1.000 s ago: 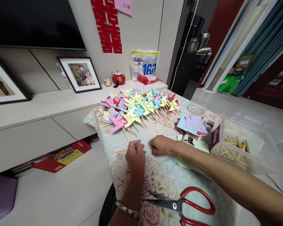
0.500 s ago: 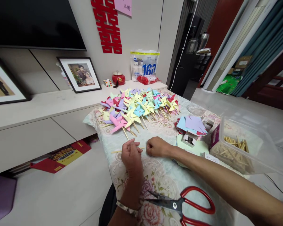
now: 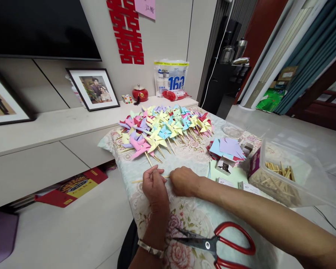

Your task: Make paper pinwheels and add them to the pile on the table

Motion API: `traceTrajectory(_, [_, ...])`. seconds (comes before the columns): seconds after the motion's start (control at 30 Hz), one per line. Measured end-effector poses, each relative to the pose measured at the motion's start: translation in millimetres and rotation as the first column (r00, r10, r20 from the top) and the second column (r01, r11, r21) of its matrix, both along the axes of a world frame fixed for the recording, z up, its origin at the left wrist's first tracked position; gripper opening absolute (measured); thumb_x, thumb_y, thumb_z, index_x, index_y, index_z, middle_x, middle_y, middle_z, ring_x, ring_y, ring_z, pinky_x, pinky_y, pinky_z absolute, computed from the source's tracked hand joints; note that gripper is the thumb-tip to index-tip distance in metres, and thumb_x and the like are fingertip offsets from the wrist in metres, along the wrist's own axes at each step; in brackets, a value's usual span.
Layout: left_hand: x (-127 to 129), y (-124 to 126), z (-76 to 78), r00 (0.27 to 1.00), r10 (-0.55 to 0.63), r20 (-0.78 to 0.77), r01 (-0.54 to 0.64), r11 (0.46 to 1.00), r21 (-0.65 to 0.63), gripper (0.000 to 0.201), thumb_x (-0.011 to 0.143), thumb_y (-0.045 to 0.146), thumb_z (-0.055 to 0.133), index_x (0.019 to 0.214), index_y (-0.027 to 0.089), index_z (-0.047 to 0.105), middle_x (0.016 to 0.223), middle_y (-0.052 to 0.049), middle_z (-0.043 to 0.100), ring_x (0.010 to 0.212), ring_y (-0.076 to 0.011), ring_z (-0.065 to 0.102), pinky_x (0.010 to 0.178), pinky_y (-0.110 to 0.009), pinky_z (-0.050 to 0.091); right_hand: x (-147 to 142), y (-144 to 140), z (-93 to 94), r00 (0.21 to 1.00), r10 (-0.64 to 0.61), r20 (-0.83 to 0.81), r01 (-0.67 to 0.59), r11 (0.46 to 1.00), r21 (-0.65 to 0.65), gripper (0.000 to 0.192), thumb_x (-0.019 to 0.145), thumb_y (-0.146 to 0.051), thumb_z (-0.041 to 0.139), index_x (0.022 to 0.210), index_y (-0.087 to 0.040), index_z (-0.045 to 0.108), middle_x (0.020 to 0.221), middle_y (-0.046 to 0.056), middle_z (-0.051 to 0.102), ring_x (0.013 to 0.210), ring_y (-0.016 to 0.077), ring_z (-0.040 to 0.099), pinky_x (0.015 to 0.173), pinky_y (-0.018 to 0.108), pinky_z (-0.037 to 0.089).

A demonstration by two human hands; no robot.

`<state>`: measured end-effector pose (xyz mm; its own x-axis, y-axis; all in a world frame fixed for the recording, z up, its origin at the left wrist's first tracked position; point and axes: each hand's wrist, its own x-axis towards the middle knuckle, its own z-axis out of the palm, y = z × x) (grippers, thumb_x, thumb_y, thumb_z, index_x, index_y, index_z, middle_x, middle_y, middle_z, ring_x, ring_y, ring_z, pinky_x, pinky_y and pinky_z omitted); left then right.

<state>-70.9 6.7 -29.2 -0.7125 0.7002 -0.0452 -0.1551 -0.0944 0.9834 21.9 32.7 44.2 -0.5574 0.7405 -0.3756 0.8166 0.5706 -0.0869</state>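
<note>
Left hand, knuckles up, pinches a thin wooden stick lying level on the floral tablecloth. Right hand, curled into a loose fist, meets it at the stick's right end, forearm extended across the table. Pinwheel pile beyond; red scissors nearer.

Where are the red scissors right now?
In the head view, the red scissors lie low on the floral tablecloth, near its front edge. They sit between the person's two forearms, nearer than the left hand and right hand.
</note>
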Motion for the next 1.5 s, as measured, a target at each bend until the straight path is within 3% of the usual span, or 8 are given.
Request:
traceTrajectory(0.17, [0.8,-0.1,0.1,0.999,-0.011,0.042,0.012,1.0,-0.008,0.022,0.08,0.03,0.056,0.096,0.017,0.064,0.075,0.001,0.066,0.046,-0.0079,0.048,0.047,-0.022,0.04,24.4,12.8,11.3,1.0,-0.012,-0.022,0.013,0.998,0.054,0.029,0.077,-0.03,0.061,0.093,-0.011,0.078,0.093,0.018,0.078,0.085,0.0292,0.074,0.063,0.029,0.048])
traceTrajectory(0.3, [1.7,-2.6,4.2,0.999,-0.046,-0.017,0.046,0.998,-0.035,0.021,0.082,0.031,0.055,0.095,0.018,0.065,0.074,0.001,0.067,0.046,-0.0083,0.048,0.048,-0.023,0.041,69.3,43.6,45.9,0.994,-0.109,-0.024,0.112,0.974,0.198,0.028,0.077,-0.022,0.056,0.093,-0.012,0.077,0.09,0.014,0.078,0.083,0.0249,0.071,0.064,0.027,0.043])
traceTrajectory(0.5, [1.4,-4.7,8.6,0.988,-0.115,-0.106,0.1,0.985,-0.137,0.023,0.082,0.035,0.056,0.095,0.02,0.066,0.075,0.001,0.069,0.051,-0.0107,0.052,0.052,-0.025,0.044,176.9,110.2,97.4,0.909,-0.417,0.027,0.369,0.831,0.416,0.029,0.079,-0.022,0.053,0.093,-0.011,0.076,0.095,0.015,0.077,0.088,0.0263,0.069,0.064,0.028,0.04])
traceTrajectory(0.7, [2.9,-3.9,12.8,0.981,-0.144,-0.13,0.116,0.972,-0.204,0.027,0.079,0.04,0.058,0.095,0.02,0.068,0.074,0.001,0.069,0.052,-0.0127,0.052,0.052,-0.026,0.044,245.5,145.8,80.7,0.783,-0.613,0.103,0.527,0.743,0.413,0.024,0.087,-0.024,0.056,0.095,-0.011,0.075,0.098,0.015,0.075,0.094,0.0281,0.069,0.07,0.03,0.047])
traceTrajectory(0.9, [3.6,-3.3,14.7,0.976,-0.126,-0.177,0.082,0.968,-0.238,0.028,0.077,0.042,0.059,0.092,0.021,0.069,0.073,0.0,0.069,0.053,-0.0141,0.052,0.052,-0.027,0.042,266.6,167.3,54.0,0.707,-0.684,0.182,0.601,0.716,0.355,0.034,0.095,-0.034,0.062,0.124,-0.016,0.06,0.124,0.01,0.062,0.104,0.0228,0.065,0.088,0.043,0.056])
traceTrajectory(1.0, [2.4,-1.5,10.2,0.972,-0.135,-0.193,0.082,0.963,-0.257,0.029,0.076,0.043,0.059,0.093,0.022,0.069,0.074,0.0,0.07,0.053,-0.0149,0.051,0.049,-0.027,0.041,273.0,174.2,50.5,0.704,-0.686,0.183,0.613,0.717,0.33,0.034,0.096,-0.033,0.062,0.125,-0.017,0.059,0.126,0.01,0.062,0.106,0.0234,0.064,0.088,0.043,0.056])
traceTrajectory(1.33, [1.8,-2.6,7.6,0.97,-0.137,-0.201,0.081,0.961,-0.265,0.028,0.078,0.043,0.059,0.094,0.023,0.07,0.077,0.0,0.071,0.054,-0.0143,0.053,0.051,-0.027,0.043,277.2,169.4,49.0,0.703,-0.686,0.189,0.628,0.723,0.287,0.033,0.096,-0.033,0.061,0.125,-0.018,0.059,0.126,0.009,0.062,0.106,0.0234,0.064,0.088,0.043,0.056])
traceTrajectory(1.5, [4.4,-2.3,10.6,0.977,-0.117,-0.177,0.074,0.97,-0.233,0.026,0.077,0.039,0.059,0.093,0.021,0.07,0.076,0.0,0.07,0.053,-0.0141,0.053,0.052,-0.027,0.043,263.6,159.3,64.0,0.721,-0.679,0.142,0.616,0.721,0.318,0.029,0.096,-0.03,0.061,0.12,-0.015,0.063,0.12,0.011,0.065,0.102,0.0232,0.065,0.086,0.04,0.056])
